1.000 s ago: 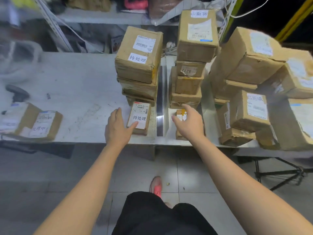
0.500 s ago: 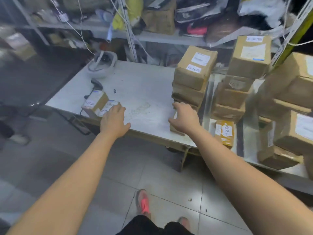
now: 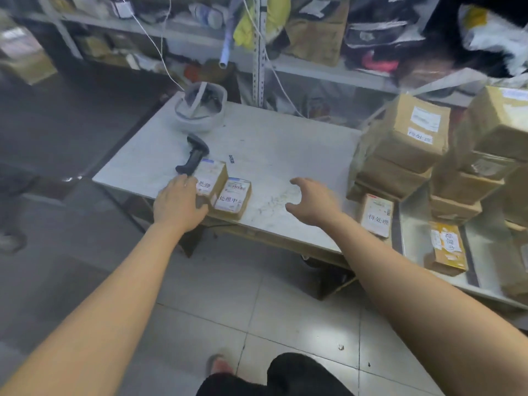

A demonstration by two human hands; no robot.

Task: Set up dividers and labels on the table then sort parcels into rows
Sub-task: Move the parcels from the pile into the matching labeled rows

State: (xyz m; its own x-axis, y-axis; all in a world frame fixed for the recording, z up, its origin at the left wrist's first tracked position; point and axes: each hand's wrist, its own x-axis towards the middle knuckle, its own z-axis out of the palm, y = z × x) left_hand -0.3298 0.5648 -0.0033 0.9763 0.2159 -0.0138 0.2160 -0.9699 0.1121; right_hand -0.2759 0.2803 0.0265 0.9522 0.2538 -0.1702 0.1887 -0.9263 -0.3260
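Note:
Two small brown parcels lie side by side at the near left edge of the white table [image 3: 271,144]. My left hand [image 3: 178,204] wraps the near left corner of the left small parcel [image 3: 213,177], fingers on its left side, thumb against its near face. The right small parcel [image 3: 233,195] carries a handwritten label. Fingers spread and holding nothing, my right hand [image 3: 311,201] hovers above the table's near middle. At the right sit a flat labelled parcel [image 3: 375,214], a dark divider strip [image 3: 395,232] and a yellow parcel [image 3: 447,247].
Stacks of brown boxes [image 3: 405,144] crowd the table's right side. A black handheld scanner [image 3: 194,155] lies behind the small parcels, and a grey helmet [image 3: 201,107] sits at the far left corner. Cluttered shelves [image 3: 314,67] stand behind. Tiled floor is below.
My view has swung left. My left hand left the flat labelled parcel and reached the small parcels at the left edge. My right hand left the stacks and now hovers over the table's middle.

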